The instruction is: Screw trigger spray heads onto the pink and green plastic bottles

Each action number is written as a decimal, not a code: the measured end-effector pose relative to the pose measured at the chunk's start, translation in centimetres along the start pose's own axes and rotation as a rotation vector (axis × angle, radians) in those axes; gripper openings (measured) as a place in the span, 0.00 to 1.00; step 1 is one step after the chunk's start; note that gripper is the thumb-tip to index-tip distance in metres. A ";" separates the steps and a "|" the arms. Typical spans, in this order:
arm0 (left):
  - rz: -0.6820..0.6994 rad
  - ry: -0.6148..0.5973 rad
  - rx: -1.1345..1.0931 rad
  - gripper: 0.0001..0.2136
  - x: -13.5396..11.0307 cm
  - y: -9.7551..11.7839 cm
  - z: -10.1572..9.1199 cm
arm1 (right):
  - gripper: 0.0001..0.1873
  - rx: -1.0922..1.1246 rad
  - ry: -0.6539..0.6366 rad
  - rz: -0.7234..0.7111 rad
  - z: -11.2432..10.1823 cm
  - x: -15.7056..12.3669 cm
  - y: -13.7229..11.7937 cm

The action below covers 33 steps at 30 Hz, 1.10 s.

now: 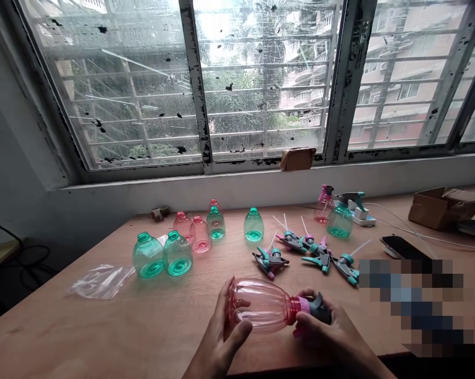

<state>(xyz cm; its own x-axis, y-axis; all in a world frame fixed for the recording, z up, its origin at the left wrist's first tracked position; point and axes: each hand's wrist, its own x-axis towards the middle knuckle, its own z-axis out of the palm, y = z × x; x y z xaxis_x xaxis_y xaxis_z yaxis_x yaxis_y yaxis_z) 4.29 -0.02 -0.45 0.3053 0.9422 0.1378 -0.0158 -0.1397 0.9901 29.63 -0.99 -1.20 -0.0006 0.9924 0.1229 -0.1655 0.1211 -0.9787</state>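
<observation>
The left hand (221,334) wraps around the bottom end of the see-through pink bottle (261,308), thumb in front, which seems to stop it turning. The right hand (335,321) is closed around the gray-and-pink spray head (319,308) at the bottle's neck, likely to keep the two parts in line. I can't tell how tight the pink collar (304,304) is. The bottle lies sideways between both hands, over the front of the wooden table (142,331). Loose spray heads (294,242) sit just past it, probably for easy reach. Topless green bottles (178,258) stand upright farther left, perhaps so they don't roll.
</observation>
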 end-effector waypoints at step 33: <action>0.073 -0.020 0.041 0.45 -0.3 0.0 0.3 | 0.21 0.019 -0.022 -0.006 0.2 -0.1 -0.2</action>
<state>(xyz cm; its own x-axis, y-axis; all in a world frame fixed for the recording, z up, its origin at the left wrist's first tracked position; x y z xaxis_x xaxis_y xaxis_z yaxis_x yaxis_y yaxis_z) 4.48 -0.37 -0.51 0.3233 0.9230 0.2087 -0.0002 -0.2204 0.9754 29.46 -1.11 -1.01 -0.0207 0.9910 0.1325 -0.1847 0.1264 -0.9746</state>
